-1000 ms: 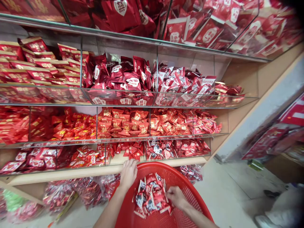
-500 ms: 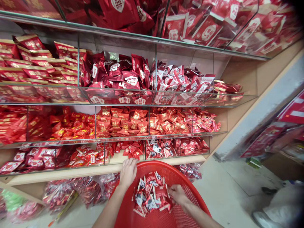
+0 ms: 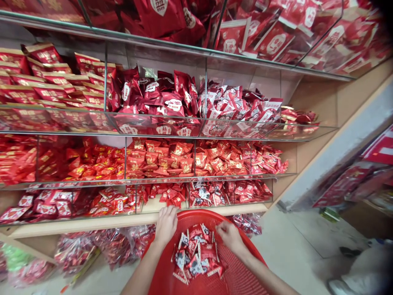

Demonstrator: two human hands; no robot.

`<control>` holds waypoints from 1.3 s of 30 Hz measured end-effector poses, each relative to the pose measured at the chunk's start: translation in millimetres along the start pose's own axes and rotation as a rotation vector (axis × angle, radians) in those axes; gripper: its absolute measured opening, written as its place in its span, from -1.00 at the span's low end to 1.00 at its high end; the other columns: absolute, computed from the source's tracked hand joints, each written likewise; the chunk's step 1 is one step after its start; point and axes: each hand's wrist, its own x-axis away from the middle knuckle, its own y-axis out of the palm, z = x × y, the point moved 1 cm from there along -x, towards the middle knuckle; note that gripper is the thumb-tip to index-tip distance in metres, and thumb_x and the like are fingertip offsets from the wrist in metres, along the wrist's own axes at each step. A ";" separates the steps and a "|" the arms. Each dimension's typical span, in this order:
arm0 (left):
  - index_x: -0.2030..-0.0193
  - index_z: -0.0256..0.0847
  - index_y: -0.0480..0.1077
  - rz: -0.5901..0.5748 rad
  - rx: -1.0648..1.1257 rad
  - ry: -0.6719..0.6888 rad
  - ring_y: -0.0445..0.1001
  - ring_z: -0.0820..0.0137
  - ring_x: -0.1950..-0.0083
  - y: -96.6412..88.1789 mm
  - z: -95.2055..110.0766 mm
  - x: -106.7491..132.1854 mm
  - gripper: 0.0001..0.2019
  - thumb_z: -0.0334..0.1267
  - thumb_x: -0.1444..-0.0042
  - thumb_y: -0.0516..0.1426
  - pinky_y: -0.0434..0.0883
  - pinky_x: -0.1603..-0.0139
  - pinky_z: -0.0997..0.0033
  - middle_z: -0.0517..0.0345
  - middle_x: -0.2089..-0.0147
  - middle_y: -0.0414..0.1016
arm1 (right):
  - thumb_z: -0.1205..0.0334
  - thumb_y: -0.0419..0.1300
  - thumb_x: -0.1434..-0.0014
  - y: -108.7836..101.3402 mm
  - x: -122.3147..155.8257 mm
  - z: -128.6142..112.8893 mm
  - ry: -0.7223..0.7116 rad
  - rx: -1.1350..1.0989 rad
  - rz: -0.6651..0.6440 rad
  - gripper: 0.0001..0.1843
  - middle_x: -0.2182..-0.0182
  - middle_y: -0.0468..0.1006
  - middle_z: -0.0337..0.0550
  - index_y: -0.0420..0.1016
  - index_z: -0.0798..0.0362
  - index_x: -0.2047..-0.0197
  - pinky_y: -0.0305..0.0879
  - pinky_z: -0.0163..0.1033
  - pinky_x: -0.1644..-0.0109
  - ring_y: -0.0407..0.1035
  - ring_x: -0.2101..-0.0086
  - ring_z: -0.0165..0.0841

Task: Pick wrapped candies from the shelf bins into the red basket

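A red plastic basket [image 3: 236, 278] with perforated walls stands below me against the shelf front. Several small red-and-white candy packets [image 3: 196, 256] lie heaped in it, some printed with cartoon figures. My left hand [image 3: 166, 224] is closed over the basket's far-left rim, beside the wooden shelf edge; its fingertips curl out of sight. Above the basket's right side hovers my right hand [image 3: 229, 234], apart from the heap. Its fingers are curled in, and no packet shows in them.
Glass-divided shelves [image 3: 129, 135] rise in front, filled with red candy packets. Closest to the basket is a bin of matching packets [image 3: 208, 192]. Plastic bags of sweets [image 3: 76, 254] sit under the shelf. At lower right, part of a person [image 3: 365, 266] shows on the tiled floor.
My right hand has risen from the right side of the heap toward the basket's far rim. My left hand stays on the rim, and the packets look unchanged.
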 end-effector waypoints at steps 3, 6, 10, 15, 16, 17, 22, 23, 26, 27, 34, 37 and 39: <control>0.06 -0.13 0.29 0.005 0.008 -0.008 0.27 0.32 0.11 -0.5 0.8 0.0 -0.69 -0.44 -0.10 -0.10 0.20 0.01 0.22 0.10 0.14 0.36 | 0.13 0.02 -0.04 -11.4 -20.7 -33.0 -0.197 -0.014 0.051 -0.79 0.54 0.46 -0.19 0.29 0.05 0.54 0.19 -0.30 0.29 0.34 0.44 -0.35; 0.05 -0.12 0.29 -0.008 0.012 -0.005 0.27 0.32 0.11 -0.9 0.5 -0.1 -0.68 -0.44 -0.10 -0.10 0.20 0.01 0.22 0.11 0.14 0.35 | 0.15 0.04 -0.05 -11.7 -42.8 -68.1 -0.318 -0.054 0.084 -0.83 0.43 0.50 -0.15 0.35 0.05 0.42 0.22 -0.28 0.22 0.38 0.35 -0.32; 0.06 -0.11 0.30 -0.009 0.008 -0.001 0.28 0.32 0.10 -0.6 -1.0 0.0 -0.67 -0.45 -0.08 -0.08 0.21 0.02 0.23 0.11 0.14 0.35 | 0.21 0.05 -0.07 2.5 -68.8 -107.1 -0.386 -0.001 0.133 -0.83 0.37 0.50 -0.13 0.39 0.07 0.30 0.23 -0.30 0.23 0.38 0.34 -0.34; 0.07 -0.12 0.30 -0.007 0.015 -0.009 0.28 0.32 0.10 -0.4 -1.5 0.7 -0.67 -0.46 -0.07 -0.09 0.20 0.00 0.24 0.12 0.13 0.35 | 0.26 0.05 -0.10 19.3 -91.6 -136.9 -0.385 0.198 0.227 -0.77 0.22 0.48 -0.03 0.41 0.07 0.16 0.20 -0.30 0.23 0.38 0.26 -0.31; 0.07 -0.12 0.30 -0.008 0.018 -0.010 0.28 0.32 0.10 -0.4 -1.4 0.7 -0.67 -0.47 -0.07 -0.09 0.20 0.00 0.24 0.12 0.13 0.35 | 0.25 0.05 -0.11 21.3 -94.8 -140.4 -0.373 0.233 0.241 -0.77 0.20 0.48 -0.01 0.42 0.06 0.16 0.20 -0.30 0.25 0.39 0.26 -0.30; 0.06 -0.12 0.29 -0.008 0.022 -0.010 0.28 0.32 0.10 -0.5 -1.4 0.8 -0.67 -0.47 -0.07 -0.09 0.20 0.00 0.24 0.12 0.13 0.35 | 0.24 0.04 -0.12 23.0 -97.4 -143.2 -0.362 0.266 0.253 -0.77 0.19 0.47 0.00 0.42 0.05 0.16 0.19 -0.30 0.28 0.39 0.26 -0.28; 0.05 -0.12 0.29 0.002 0.034 -0.005 0.28 0.33 0.10 -0.3 -1.9 0.4 -0.66 -0.48 -0.06 -0.08 0.21 0.01 0.25 0.12 0.13 0.35 | 0.22 0.01 -0.14 29.3 -102.8 -149.5 -0.356 0.352 0.272 -0.76 0.25 0.48 0.04 0.44 0.05 0.17 0.16 -0.29 0.36 0.41 0.31 -0.24; 0.06 -0.12 0.29 0.005 0.034 -0.005 0.28 0.33 0.10 -0.2 -2.0 0.3 -0.66 -0.48 -0.06 -0.07 0.21 0.01 0.25 0.12 0.13 0.35 | 0.23 0.01 -0.14 30.3 -103.1 -149.8 -0.359 0.348 0.271 -0.76 0.27 0.49 0.04 0.45 0.05 0.19 0.16 -0.29 0.36 0.41 0.32 -0.25; 0.06 -0.13 0.29 0.000 0.035 -0.009 0.28 0.33 0.09 -0.1 -1.9 0.3 -0.67 -0.48 -0.06 -0.08 0.20 0.00 0.24 0.11 0.13 0.35 | 0.25 0.00 -0.14 31.6 -104.5 -150.1 -0.370 0.325 0.256 -0.78 0.32 0.50 0.04 0.47 0.06 0.27 0.16 -0.29 0.36 0.41 0.34 -0.25; 0.06 -0.13 0.29 -0.003 0.037 -0.011 0.28 0.33 0.09 -0.1 -1.8 0.3 -0.67 -0.48 -0.06 -0.08 0.20 0.00 0.23 0.11 0.13 0.35 | 0.26 -0.01 -0.14 31.2 -105.3 -149.8 -0.374 0.322 0.251 -0.78 0.33 0.51 0.03 0.47 0.06 0.28 0.16 -0.29 0.35 0.41 0.34 -0.25; 0.06 -0.13 0.30 -0.005 0.040 -0.007 0.28 0.32 0.10 -0.6 -1.6 -0.1 -0.66 -0.47 -0.06 -0.09 0.20 0.02 0.22 0.10 0.13 0.36 | 0.22 -0.03 -0.15 13.0 -92.4 -137.7 -0.465 0.054 0.281 -0.77 0.40 0.49 -0.09 0.40 0.12 0.36 0.17 -0.31 0.27 0.34 0.40 -0.36; 0.05 -0.11 0.30 -0.005 0.034 -0.008 0.28 0.32 0.09 -0.6 -1.9 -0.3 -0.66 -0.46 -0.06 -0.08 0.21 0.02 0.23 0.11 0.14 0.36 | 0.12 -0.02 -0.15 0.5 -67.3 -124.5 -0.451 -0.091 0.240 -0.76 0.51 0.40 -0.23 0.31 0.07 0.42 0.14 -0.36 0.39 0.24 0.52 -0.44; 0.05 -0.10 0.30 -0.006 0.029 -0.006 0.29 0.32 0.09 -0.7 -1.7 -0.6 -0.66 -0.45 -0.07 -0.07 0.21 0.02 0.24 0.12 0.14 0.36 | 0.06 -0.01 -0.15 -7.5 -47.7 -113.7 -0.427 -0.172 0.195 -0.74 0.54 0.35 -0.27 0.27 0.06 0.44 0.11 -0.38 0.43 0.19 0.55 -0.46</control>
